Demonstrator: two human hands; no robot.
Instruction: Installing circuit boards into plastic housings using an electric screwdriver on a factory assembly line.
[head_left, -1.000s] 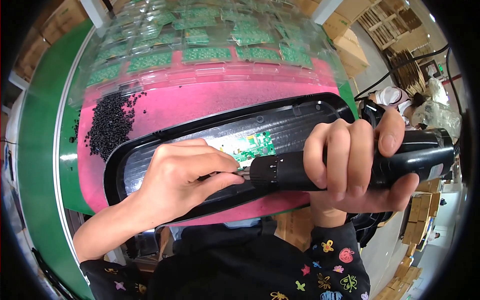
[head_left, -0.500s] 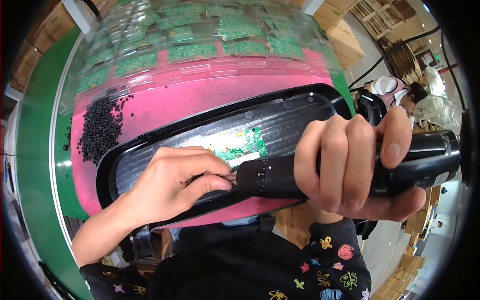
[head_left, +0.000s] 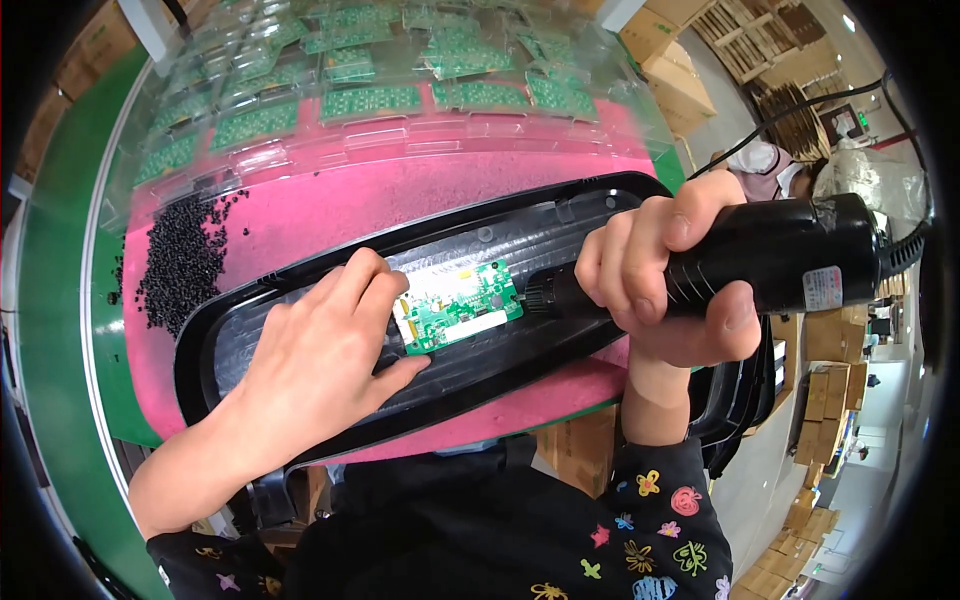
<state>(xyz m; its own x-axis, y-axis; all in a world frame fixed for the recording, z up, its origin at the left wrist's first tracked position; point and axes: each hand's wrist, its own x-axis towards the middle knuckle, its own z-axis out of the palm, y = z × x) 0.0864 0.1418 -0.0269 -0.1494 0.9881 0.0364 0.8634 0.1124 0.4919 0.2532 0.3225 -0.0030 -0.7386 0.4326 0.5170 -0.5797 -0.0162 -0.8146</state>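
My right hand (head_left: pixel 665 275) is wrapped round a black electric screwdriver (head_left: pixel 790 255), its dark nose pointing left at the right end of a green circuit board (head_left: pixel 455 308). The board lies inside a long black plastic housing (head_left: pixel 560 345) with a raised rim. At the board's left end, my left hand (head_left: pixel 325 325) grips it, fingers at the upper corner and thumb by the lower one. Whether the bit touches a screw cannot be made out.
Small black screws (head_left: pixel 185 260) lie in a heap on the pink mat (head_left: pixel 330 210), left of the housing. Clear plastic trays (head_left: pixel 370 130) with several green boards stand along the back. A cable (head_left: pixel 790 120) hangs at the right, where a person (head_left: pixel 765 165) is partly visible.
My left hand has left the screwdriver's tip and gone to the board's left end. The screwdriver has moved up, its tip now by the board's right end.
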